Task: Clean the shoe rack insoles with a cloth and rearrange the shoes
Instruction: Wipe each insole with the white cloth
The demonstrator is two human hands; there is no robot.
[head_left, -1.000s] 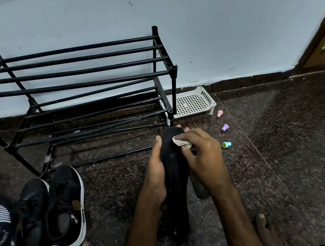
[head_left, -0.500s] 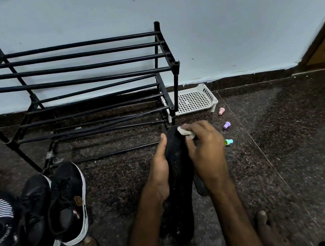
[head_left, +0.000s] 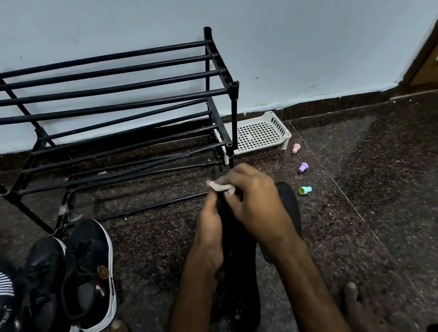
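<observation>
Black insole (head_left: pixel 241 276) gripped by the left hand (head_left: pixel 209 241); right hand (head_left: pixel 258 208) pinches the cloth (head_left: pixel 222 187). Best to wipe in firm, full-length strokes.

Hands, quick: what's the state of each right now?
Left hand: closed, gripping the black insole.
Right hand: closed, pinching the cloth.

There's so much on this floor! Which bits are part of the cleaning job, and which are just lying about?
Job: cloth in right hand; insole in left hand; second insole; shoe rack; sneakers.
Lying about: white tray; pink cap; purple cap; teal cap.
</observation>
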